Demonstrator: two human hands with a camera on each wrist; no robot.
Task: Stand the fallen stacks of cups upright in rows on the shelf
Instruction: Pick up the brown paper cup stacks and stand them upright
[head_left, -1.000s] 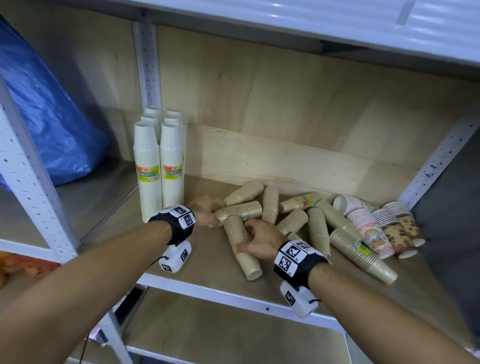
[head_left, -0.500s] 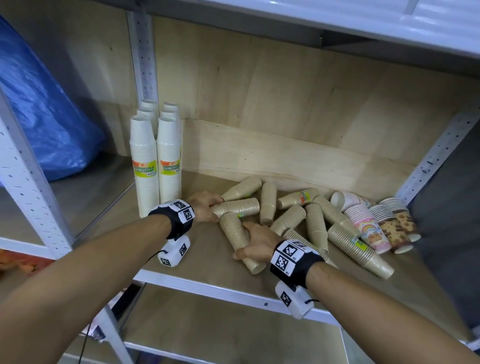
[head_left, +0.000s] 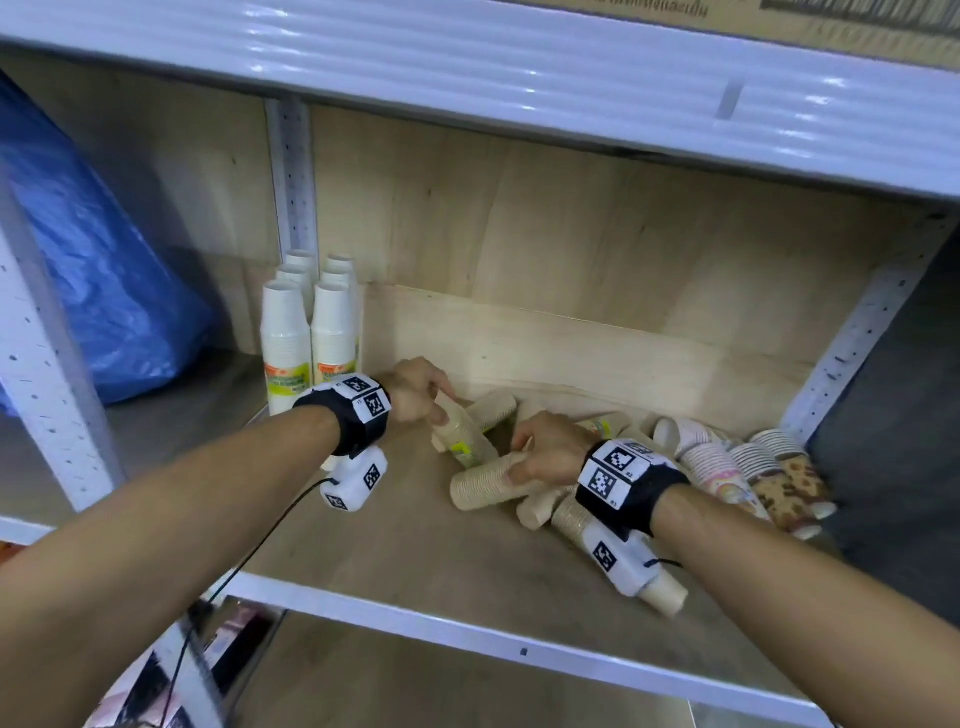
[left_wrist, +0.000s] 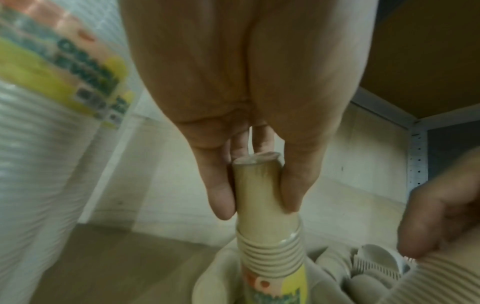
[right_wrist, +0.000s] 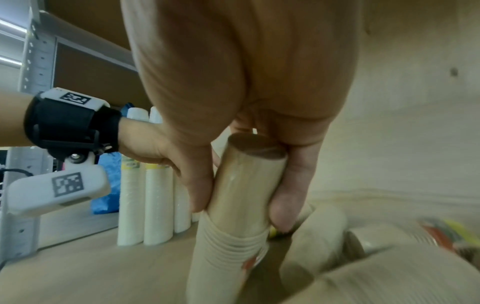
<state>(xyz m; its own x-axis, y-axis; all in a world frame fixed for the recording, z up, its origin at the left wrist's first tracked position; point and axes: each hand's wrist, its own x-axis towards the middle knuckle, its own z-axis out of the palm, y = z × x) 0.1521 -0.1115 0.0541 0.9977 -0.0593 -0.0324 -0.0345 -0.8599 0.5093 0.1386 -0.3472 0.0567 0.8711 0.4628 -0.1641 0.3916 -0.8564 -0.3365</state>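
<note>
Two hands, each on its own kraft cup stack. Left hand (head_left: 415, 392) pinches the narrow closed end of a labelled kraft stack (head_left: 460, 434), thumb & fingers either side, stack tilted up off the pile. Right hand (head_left: 545, 452) curls round the end of a second kraft stack (head_left: 480, 486), lying on the wooden shelf (head_left: 363, 551). Hands near, not touching. White stacks (head_left: 306, 343) stand upright at back-left. More fallen kraft stacks beside the right wrist; patterned stacks (head_left: 748, 473) lie far right.
</note>
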